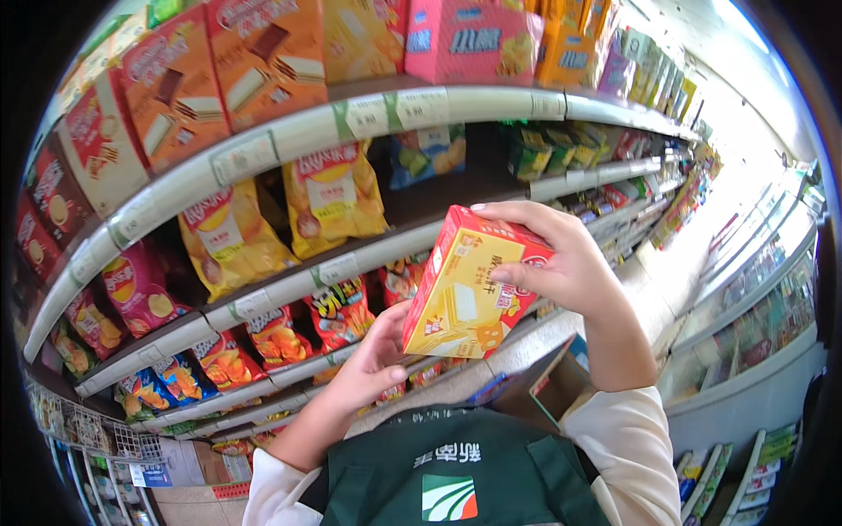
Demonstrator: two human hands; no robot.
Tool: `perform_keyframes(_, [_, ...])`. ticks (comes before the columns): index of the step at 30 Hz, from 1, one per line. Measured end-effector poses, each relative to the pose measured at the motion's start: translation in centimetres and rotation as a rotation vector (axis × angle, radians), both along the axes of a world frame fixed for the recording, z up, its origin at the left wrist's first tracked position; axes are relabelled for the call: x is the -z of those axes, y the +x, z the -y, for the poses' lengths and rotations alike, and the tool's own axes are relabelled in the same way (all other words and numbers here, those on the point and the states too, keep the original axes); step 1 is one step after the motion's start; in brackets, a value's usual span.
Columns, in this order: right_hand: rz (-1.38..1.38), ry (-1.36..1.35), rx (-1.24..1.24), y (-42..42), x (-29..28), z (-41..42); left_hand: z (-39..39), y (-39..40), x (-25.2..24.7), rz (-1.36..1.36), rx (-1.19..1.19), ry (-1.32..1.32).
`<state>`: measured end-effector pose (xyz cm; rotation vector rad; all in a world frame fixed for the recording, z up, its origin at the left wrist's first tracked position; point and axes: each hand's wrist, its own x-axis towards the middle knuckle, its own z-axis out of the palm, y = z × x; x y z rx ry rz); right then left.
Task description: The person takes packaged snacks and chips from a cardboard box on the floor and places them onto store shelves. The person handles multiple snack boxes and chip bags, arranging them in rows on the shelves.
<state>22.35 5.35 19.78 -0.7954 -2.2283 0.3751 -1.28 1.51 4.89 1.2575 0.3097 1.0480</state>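
A red and yellow box of wafer biscuits (pixel 460 289) is held up, tilted, before my dark green apron (pixel 388 473). My right hand (pixel 559 256) grips its upper right part, thumb on the printed front and fingers over the top edge. At the box's lower left edge is my left hand (pixel 381 358), palm turned to it and thumb apart; its fingertips are partly hidden behind the box, so firm contact cannot be told. Beyond the box, yellow bags of potato chips (pixel 335 200) stand on a shelf.
Larger biscuit boxes (pixel 266 59) line the top shelf, above a curved edge with price tags (pixel 421 108). Lower shelves hold red snack bags (pixel 342 312). An open cardboard box (pixel 559 388) stands low by my right arm. Wire baskets (pixel 85 424) hang at the left; another shelf unit (pixel 756 329) stands right.
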Motion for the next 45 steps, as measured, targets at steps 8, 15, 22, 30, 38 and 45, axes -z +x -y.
perform_keyframes(8, [-0.418,-0.709,0.134,2.6,10.8,-0.4,1.1,2.0,4.7,-0.273,0.189,-0.283])
perform_keyframes(15, [-0.605,-0.972,0.277,4.1,15.0,0.7,1.2,3.5,5.8,-0.263,0.314,-0.331])
perform_keyframes(22, [-0.444,-0.993,0.298,7.1,15.6,1.7,0.7,4.2,9.0,-0.217,0.180,-0.371])
perform_keyframes(30, [-0.588,-0.889,0.487,17.4,16.8,6.8,-1.0,9.6,7.4,-0.244,0.027,-0.332])
perform_keyframes(38, [0.131,-0.898,1.302,28.9,27.9,11.0,-1.3,10.6,9.8,-0.434,-0.044,-0.432])
perform_keyframes(45, [0.253,-1.123,1.358,30.3,41.4,10.1,-1.0,10.9,10.5,-0.553,-0.144,-0.447])
